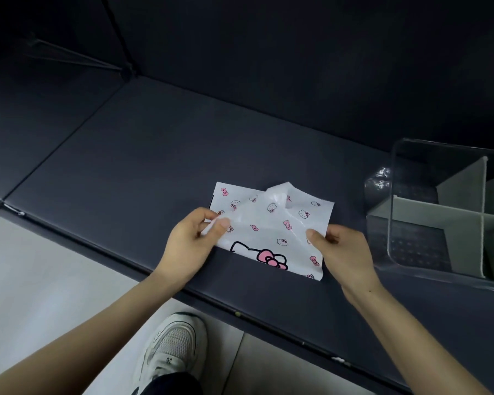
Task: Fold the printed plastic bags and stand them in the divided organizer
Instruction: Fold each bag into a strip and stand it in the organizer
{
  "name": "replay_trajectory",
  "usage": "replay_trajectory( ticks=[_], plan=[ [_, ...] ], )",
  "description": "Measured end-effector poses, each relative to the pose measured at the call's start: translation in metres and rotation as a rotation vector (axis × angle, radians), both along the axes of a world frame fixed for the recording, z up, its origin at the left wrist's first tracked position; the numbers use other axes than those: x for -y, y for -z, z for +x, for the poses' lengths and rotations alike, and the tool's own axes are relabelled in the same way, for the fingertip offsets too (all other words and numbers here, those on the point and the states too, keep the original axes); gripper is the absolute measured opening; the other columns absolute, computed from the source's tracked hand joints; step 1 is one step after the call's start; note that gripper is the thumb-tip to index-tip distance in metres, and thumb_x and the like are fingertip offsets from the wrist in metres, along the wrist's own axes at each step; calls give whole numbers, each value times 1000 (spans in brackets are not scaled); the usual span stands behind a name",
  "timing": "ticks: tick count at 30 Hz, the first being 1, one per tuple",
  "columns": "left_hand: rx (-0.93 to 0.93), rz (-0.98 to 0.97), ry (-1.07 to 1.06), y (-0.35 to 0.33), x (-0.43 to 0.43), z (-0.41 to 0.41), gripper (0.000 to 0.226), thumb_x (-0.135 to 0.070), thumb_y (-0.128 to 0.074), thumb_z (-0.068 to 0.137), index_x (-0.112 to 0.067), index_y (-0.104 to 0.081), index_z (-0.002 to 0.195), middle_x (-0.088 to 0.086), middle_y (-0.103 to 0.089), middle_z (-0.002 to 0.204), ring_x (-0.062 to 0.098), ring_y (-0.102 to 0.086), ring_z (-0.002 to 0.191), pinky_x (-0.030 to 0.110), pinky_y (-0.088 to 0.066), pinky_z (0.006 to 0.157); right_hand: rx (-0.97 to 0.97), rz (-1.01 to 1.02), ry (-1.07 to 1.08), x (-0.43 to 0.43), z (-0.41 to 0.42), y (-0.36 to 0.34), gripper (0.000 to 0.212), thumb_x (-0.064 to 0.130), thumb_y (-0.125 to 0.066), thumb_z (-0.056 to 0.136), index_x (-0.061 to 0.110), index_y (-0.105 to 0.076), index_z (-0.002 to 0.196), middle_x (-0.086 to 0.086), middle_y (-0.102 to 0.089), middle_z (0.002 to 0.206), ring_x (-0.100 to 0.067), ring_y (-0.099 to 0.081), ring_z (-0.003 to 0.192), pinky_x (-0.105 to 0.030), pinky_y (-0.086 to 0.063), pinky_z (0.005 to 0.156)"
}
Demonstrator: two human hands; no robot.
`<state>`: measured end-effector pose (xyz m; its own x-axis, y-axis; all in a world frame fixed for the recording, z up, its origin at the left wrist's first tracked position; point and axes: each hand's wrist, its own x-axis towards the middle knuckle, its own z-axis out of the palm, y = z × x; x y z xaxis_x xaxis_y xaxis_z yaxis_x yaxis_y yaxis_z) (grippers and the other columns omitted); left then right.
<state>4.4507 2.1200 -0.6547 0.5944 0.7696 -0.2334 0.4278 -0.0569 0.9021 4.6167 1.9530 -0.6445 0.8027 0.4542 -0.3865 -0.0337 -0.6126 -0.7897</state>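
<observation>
One printed bag (271, 223), long axis left-right, pinched endwise by left hand (188, 240) and right hand (344, 252)

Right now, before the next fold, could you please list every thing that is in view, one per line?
printed plastic bag: one, white with pink bows and cat faces, centre of the work surface, partly folded
divided organizer: one, clear with grey dividers, right side of the work surface
work surface: one, dark grey, padded, across the middle
floor: light grey, lower left
sneaker: one, white, on the floor, bottom
left grip: one, pinches the bag's left edge
right grip: one, pinches the bag's right edge
</observation>
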Motion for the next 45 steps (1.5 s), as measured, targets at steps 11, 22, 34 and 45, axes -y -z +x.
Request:
replay_trajectory(
  ticks=[11,22,34,45],
  plan=[
    [-4,19,61,-1,-13,-23,7,-20,-70,85,-14,-66,86,-1,-72,68,-5,-63,79,9,-40,86,137,-92,-47,5,6,3,21,26,-57,93,7,-65,88,-7,-69,82,-18,-65,71,-31,-48,64],
    [45,-44,301,-2,-27,-41,20,-27,-70,84,-17,-65,68,3,-66,62,7,-56,70,14,-14,116,16,0,-20,10,7,5,24,32,-63,89,10,-68,82,-9,-72,86,-26,-69,85,-46,-53,81],
    [-49,734,227,7,-11,-37,32,-34,-54,74,-7,-59,90,12,-58,114,20,-48,121,42,-23,115,312,-210,-299,5,3,1,33,32,-64,87,1,-64,77,-1,-61,83,-9,-59,69,-30,-42,66],
    [-317,957,641,34,19,-36,54,-36,-17,105,-6,-39,145,13,-33,152,29,-29,142,40,-17,116,393,-234,-333,5,2,6,31,33,-69,84,6,-63,70,4,-57,80,-13,-58,69,-26,-41,63]
  ],
)
